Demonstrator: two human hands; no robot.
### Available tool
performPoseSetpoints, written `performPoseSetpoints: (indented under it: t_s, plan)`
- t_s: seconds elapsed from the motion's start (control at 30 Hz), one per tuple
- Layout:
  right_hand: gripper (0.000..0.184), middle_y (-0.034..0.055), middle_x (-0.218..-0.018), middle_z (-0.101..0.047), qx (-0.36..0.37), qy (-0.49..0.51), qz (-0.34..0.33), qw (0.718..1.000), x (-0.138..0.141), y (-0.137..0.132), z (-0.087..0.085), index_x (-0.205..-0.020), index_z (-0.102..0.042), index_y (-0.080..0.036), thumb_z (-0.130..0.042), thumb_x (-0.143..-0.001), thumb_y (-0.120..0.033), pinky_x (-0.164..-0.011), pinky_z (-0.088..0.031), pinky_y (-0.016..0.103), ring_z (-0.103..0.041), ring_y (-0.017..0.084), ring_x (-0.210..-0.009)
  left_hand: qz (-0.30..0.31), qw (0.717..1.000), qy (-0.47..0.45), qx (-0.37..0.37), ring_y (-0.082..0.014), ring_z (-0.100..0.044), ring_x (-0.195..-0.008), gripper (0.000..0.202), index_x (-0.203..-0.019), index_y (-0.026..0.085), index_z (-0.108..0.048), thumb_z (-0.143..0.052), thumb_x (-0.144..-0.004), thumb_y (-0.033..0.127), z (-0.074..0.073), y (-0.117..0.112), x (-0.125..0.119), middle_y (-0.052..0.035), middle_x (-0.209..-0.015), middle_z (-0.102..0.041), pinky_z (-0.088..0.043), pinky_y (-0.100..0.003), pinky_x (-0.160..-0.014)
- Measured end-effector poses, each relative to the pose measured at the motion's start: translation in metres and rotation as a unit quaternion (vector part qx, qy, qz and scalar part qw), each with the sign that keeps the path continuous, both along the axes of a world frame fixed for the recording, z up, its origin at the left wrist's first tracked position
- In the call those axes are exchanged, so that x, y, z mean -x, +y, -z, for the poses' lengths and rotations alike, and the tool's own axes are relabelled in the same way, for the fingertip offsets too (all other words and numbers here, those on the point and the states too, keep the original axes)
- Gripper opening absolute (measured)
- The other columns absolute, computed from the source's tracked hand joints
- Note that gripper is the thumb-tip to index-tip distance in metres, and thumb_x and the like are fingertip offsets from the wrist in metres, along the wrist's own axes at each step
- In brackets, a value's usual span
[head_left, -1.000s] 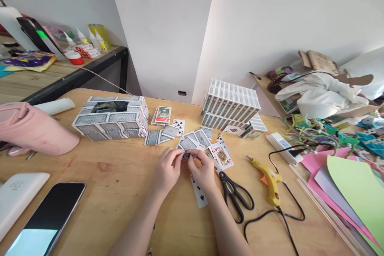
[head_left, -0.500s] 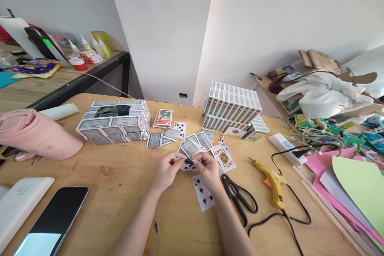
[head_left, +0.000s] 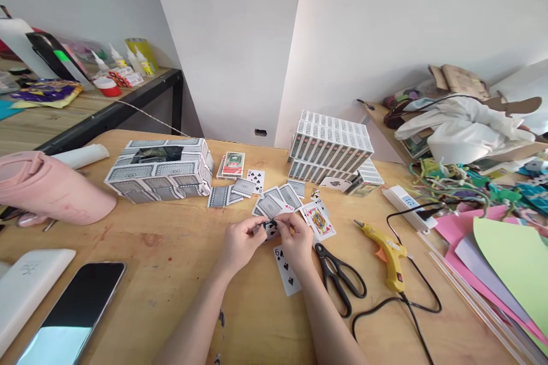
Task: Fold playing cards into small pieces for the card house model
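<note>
My left hand (head_left: 238, 243) and my right hand (head_left: 296, 243) meet over the wooden table (head_left: 180, 274), fingers pinched together on a small folded playing card (head_left: 271, 228). A six of spades (head_left: 286, 271) lies face up just under my right wrist. Loose cards (head_left: 274, 203), some face down, some face up, spread just beyond my hands. A box covered in card backs (head_left: 159, 168) stands to the far left of them. A block built of card backs (head_left: 330, 146) stands at the back right.
Black scissors (head_left: 340, 282) and a yellow glue gun (head_left: 387, 254) with a black cord lie right of my hands. A power strip (head_left: 409, 206) and coloured paper (head_left: 505, 256) sit farther right. A phone (head_left: 72, 311), white case (head_left: 29, 288) and pink bottle (head_left: 47, 188) lie left.
My hands stay pinched on the small card and have shifted slightly while working it. The view has tilted a little; nothing else on the table has moved.
</note>
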State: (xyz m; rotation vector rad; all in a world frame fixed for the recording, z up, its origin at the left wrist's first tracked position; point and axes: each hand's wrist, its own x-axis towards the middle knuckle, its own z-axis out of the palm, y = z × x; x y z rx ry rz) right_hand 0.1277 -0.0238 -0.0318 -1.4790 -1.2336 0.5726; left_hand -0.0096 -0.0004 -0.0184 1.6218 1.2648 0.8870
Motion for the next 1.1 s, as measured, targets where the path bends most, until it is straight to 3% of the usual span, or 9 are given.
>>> performPoseSetpoints:
  t_s: [0.1,0.4,0.57,0.77,0.97,1.1]
  plan:
    - [0.015,0.0026,-0.065,-0.064,0.024,-0.003,0.018,1.0,-0.002,0.0,0.0,-0.073,-0.065,-0.018,-0.051,-0.076,-0.023,-0.058,-0.044,0.026,-0.056,0.016,-0.059,0.017,1.0,0.001,0.018,-0.0088,-0.046,-0.047,0.029,-0.095,0.016,-0.068,-0.05,-0.075,0.026,0.0,0.0,0.0,0.0014,-0.057,-0.06,-0.036,-0.019,-0.046]
    - [0.015,0.0026,-0.063,-0.066,0.066,0.008,0.03,0.997,-0.003,0.001,-0.008,-0.071,-0.067,-0.017,-0.053,-0.073,-0.023,-0.056,-0.042,0.025,-0.056,0.016,-0.057,0.076,0.996,-0.013,0.053,-0.01,-0.048,-0.054,0.036,-0.106,0.018,-0.064,-0.048,-0.074,0.021,0.004,0.003,0.008,0.0007,-0.067,-0.062,-0.038,-0.02,-0.051]
    - [0.014,0.0027,-0.066,-0.067,0.088,0.044,0.026,0.995,-0.006,0.003,-0.003,-0.071,-0.068,-0.018,-0.056,-0.071,-0.025,-0.057,-0.043,0.026,-0.057,0.016,-0.059,0.102,0.992,-0.028,0.068,-0.0111,-0.05,-0.056,0.039,-0.11,0.017,-0.062,-0.045,-0.075,0.021,0.003,0.005,0.012,-0.0023,-0.074,-0.064,-0.039,-0.021,-0.051]
    - [0.017,0.0043,-0.068,-0.067,0.081,0.09,0.014,0.993,-0.007,0.004,0.001,-0.074,-0.068,-0.017,-0.057,-0.072,-0.03,-0.054,-0.043,0.026,-0.055,0.016,-0.059,0.063,0.993,-0.082,0.064,-0.0108,-0.049,-0.056,0.032,-0.101,0.015,-0.064,-0.05,-0.074,0.026,-0.005,0.006,0.01,-0.0002,-0.064,-0.058,-0.039,-0.021,-0.052]
    - [0.019,0.0026,-0.067,-0.063,0.093,0.116,-0.034,0.988,0.002,0.002,-0.004,-0.078,-0.066,-0.015,-0.058,-0.071,-0.031,-0.048,-0.037,0.023,-0.047,0.011,-0.051,-0.044,0.995,-0.08,0.029,-0.0121,-0.051,-0.061,0.023,-0.081,0.016,-0.062,-0.054,-0.075,0.037,0.009,0.014,0.002,-0.0002,-0.068,-0.059,-0.04,-0.021,-0.056]
    - [0.019,0.0011,-0.066,-0.06,0.109,0.135,-0.081,0.981,0.006,0.001,-0.006,-0.075,-0.064,-0.015,-0.055,-0.071,-0.032,-0.046,-0.036,0.021,-0.046,0.011,-0.051,-0.049,0.996,-0.063,0.03,-0.0115,-0.048,-0.057,0.024,-0.076,0.015,-0.06,-0.054,-0.076,0.039,0.014,0.019,0.003,0.0016,-0.061,-0.055,-0.037,-0.021,-0.053]
